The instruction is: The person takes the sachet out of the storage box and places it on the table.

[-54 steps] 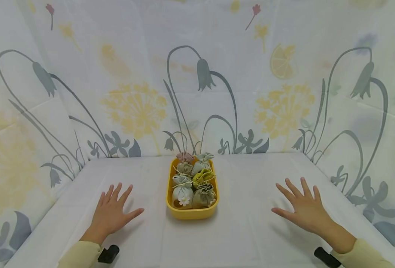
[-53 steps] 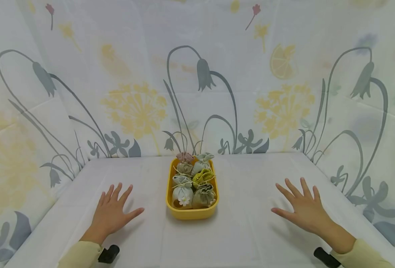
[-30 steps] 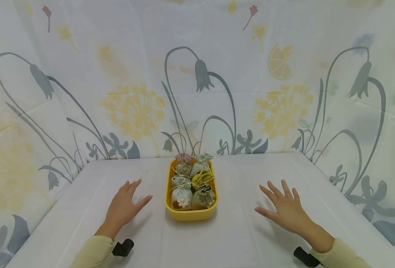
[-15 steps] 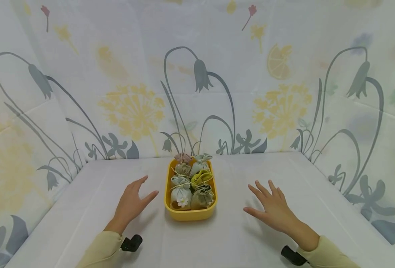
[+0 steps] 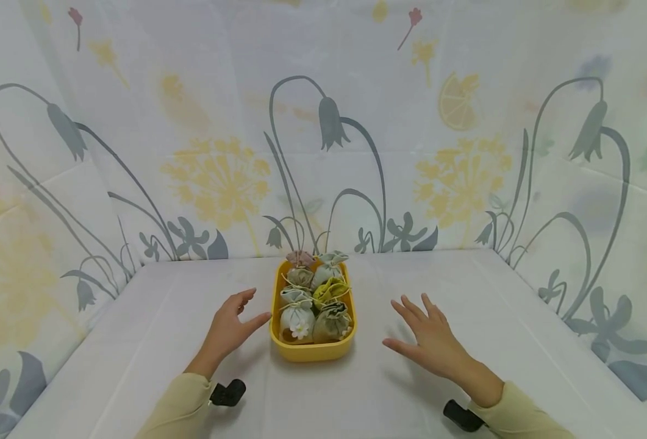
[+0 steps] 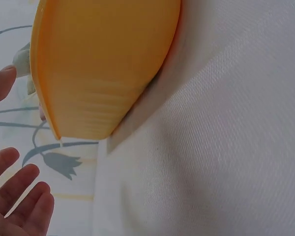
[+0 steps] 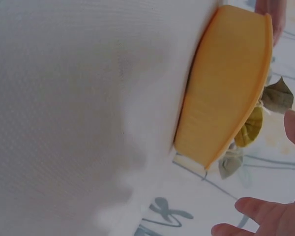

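Observation:
A yellow plastic tub (image 5: pixel 314 352) stands at the middle of the white table, holding several small drawstring cloth pouches. Among them are a pale pouch (image 5: pixel 297 314) with a white flower, a dark green pouch (image 5: pixel 332 321), a bright olive-yellow pouch (image 5: pixel 331 291) and a pinkish pouch (image 5: pixel 301 258) at the back. Left of the tub is my left hand (image 5: pixel 228 329), its thumb tip close to the rim and its fingers loosely bent around nothing. My right hand (image 5: pixel 430 341) hovers to the right with fingers spread, farther from the tub. In both wrist views the tub's side wall (image 6: pixel 103 64) shows beside the fingers.
A white cloth covers the table (image 5: pixel 323 402). Behind and at both sides hangs a curtain (image 5: pixel 219 91) printed with grey and yellow flowers. A black wrist camera (image 5: pixel 228 392) sits at the left sleeve, another camera (image 5: pixel 462 416) at the right sleeve.
Both hands have moved inward towards the tub from either side. The left fingers, spread earlier, are now more bent; the right fingers stay spread. The tub and pouches keep their place.

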### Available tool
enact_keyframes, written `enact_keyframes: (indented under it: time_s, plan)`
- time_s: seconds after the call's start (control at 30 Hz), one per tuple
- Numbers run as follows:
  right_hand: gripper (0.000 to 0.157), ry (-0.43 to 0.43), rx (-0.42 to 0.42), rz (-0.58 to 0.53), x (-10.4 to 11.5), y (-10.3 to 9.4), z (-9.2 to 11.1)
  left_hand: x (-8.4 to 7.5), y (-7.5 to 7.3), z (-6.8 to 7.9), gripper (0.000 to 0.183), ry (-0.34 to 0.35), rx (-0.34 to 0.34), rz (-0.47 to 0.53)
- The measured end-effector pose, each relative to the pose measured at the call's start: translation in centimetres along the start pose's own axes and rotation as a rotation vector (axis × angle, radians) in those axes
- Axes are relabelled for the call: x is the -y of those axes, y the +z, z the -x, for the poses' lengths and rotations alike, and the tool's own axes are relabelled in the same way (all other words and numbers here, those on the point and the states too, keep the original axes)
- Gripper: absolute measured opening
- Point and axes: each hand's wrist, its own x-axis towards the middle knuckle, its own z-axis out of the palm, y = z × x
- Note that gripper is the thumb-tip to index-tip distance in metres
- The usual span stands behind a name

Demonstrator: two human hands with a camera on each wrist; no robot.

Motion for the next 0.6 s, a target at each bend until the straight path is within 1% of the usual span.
enact_keyframes:
  time_s: [0.2,0.4,0.6]
  plan:
    - [0.078,0.006,0.01,-0.043,0.8,0.4,-0.6,0.0,0.7,-0.3,0.073,0.008,0.039,0.073]
    - [0.077,0.018,0.029,-0.075,1.5,0.5,-1.0,0.1,1.3,-0.6,0.068,-0.032,0.082,0.149]
    - [0.075,0.0,0.032,-0.11,2.2,0.5,-1.4,0.0,1.4,-0.7,0.061,-0.053,0.1,0.23]
